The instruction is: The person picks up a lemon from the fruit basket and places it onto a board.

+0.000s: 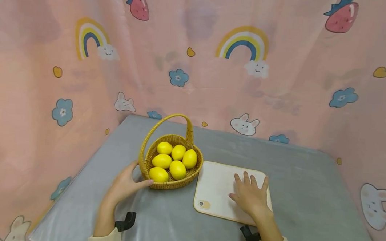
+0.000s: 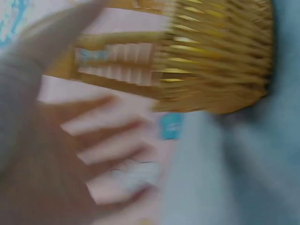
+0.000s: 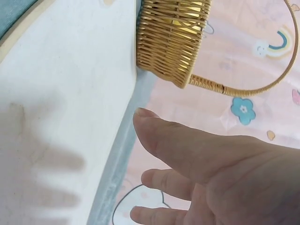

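A wicker basket (image 1: 176, 186) with a tall arched handle holds several yellow lemons (image 1: 161, 161). At its left side is my left hand (image 1: 124, 185), thumb and fingers spread apart, the thumb tip overlapping the front rim in the head view. The left wrist view is blurred, with the spread fingers (image 2: 112, 136) beside the wicker wall. Over the white cutting board (image 1: 214, 187), right of the basket, my right hand (image 1: 250, 198) hovers palm down with its fingers straight. Their shadow falls on the board in the right wrist view, and nothing is in that hand.
A grey cloth (image 1: 294, 191) covers the table. Behind and at both sides hangs a pink curtain (image 1: 207, 92) printed with rainbows, flowers and rabbits. The board's left edge lies close to the basket's right side. Black wrist mounts (image 1: 125, 221) sit at both wrists.
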The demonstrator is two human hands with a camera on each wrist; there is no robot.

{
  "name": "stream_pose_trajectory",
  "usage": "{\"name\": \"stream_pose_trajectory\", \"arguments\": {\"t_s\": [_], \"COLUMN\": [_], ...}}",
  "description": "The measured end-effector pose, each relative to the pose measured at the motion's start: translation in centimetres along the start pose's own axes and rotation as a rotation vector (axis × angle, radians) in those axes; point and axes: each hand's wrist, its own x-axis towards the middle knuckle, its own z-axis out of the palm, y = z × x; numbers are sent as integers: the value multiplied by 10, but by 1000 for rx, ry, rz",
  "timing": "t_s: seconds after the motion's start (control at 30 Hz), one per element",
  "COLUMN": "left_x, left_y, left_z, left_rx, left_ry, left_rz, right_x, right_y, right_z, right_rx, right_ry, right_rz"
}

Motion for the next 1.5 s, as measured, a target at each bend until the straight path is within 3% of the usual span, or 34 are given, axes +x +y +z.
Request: {"name": "stream_pose_trajectory", "arguments": {"t_s": [0.1, 0.2, 0.37, 0.57, 0.73, 0.8, 0.9, 1.17, 1.33, 1.5], "left_x": [13, 20, 26, 35, 38, 38, 37, 33, 32, 32], "left_y": [-12, -20, -22, -19, -20, -21, -22, -28, -31, -32], "left_z": [12, 21, 28, 34, 40, 40, 40, 35, 34, 35], "left_rx": [-210, -302, -329, -302, -261, -267, -272, -275, -266, -275], "left_ry": [0, 15, 31, -8, -20, -14, -9, 11, 17, 9], "left_rz": [100, 154, 186, 223, 259, 271, 280, 272, 272, 263], "right_x": [-1, -2, -1, 0, 7, 14, 26, 62, 81, 95], "right_y": [0, -1, -2, -5, -8, -9, -11, -37, -58, -74], "right_z": [0, 1, 0, -2, -2, -4, -11, -34, -40, -41], "right_rx": [5, 6, -8, -2, 37, 95, 255, 702, 852, 956], "right_ry": [-5, -11, -2, -1, 96, 160, 186, 61, 45, 28], "right_rz": [-2, -9, -20, -30, -116, -168, -234, -360, -372, -317]}}
